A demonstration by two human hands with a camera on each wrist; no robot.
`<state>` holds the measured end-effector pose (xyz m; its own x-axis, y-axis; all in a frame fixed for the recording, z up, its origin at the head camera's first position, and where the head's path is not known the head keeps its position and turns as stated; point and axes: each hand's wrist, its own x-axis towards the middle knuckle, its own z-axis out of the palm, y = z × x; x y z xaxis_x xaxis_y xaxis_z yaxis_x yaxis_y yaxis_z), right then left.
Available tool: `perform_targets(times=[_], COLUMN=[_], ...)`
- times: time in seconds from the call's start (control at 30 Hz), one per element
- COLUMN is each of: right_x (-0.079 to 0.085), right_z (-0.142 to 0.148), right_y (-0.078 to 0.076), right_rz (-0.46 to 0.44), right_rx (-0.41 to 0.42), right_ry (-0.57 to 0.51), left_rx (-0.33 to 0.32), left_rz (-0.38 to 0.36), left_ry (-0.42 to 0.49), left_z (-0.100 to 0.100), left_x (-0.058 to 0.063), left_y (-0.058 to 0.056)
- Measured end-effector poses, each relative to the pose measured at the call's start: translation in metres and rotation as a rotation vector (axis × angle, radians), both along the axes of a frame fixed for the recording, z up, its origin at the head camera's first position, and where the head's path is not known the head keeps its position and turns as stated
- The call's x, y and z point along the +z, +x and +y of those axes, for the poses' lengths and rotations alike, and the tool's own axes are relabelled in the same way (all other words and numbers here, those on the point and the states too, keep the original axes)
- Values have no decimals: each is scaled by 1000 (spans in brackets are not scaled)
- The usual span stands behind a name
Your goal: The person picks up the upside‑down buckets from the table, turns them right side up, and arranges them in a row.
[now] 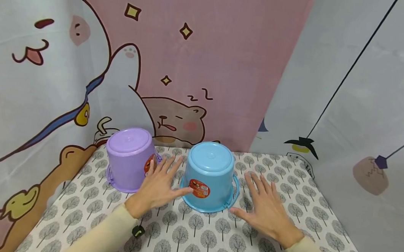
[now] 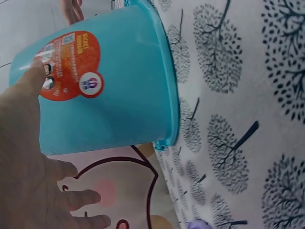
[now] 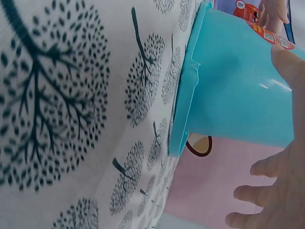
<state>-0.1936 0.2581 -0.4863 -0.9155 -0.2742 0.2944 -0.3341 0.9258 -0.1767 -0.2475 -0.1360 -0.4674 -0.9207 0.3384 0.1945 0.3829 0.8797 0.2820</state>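
A light blue bucket (image 1: 211, 168) stands upside down on the table, its red label (image 1: 199, 188) facing the person and its handle down at the rim. To its left my left hand (image 1: 159, 184) is spread, thumb reaching across the front of the bucket by the label. On the other side my right hand (image 1: 266, 207) is held with fingers stretched forward and thumb toward the bucket's lower right edge. Both hands hold nothing. In the left wrist view the blue bucket (image 2: 124, 81) lies beyond the thumb; the right wrist view shows the bucket (image 3: 233, 86) beside the straight fingers.
A purple bucket (image 1: 128, 164), also upside down, stands left of the blue one, behind the left hand. The tablecloth (image 1: 194, 232) has a tree print. Cartoon-printed cloth (image 1: 225, 66) hangs close behind the table and along both sides.
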Motion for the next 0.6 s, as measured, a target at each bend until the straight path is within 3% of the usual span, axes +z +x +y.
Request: perform_targets(times=[0.2,0.6], right_x=[-6,-19], right_z=[-6,-18], right_y=[-1,-5], right_rz=[15,-75], right_rx=[6,-9], right_ry=[2,-90], left_rx=[-16,-43], left_rz=[-43,-144], left_ry=[21,96], left_z=[0,0], left_x=[-12,-30], left_y=[-8,-21])
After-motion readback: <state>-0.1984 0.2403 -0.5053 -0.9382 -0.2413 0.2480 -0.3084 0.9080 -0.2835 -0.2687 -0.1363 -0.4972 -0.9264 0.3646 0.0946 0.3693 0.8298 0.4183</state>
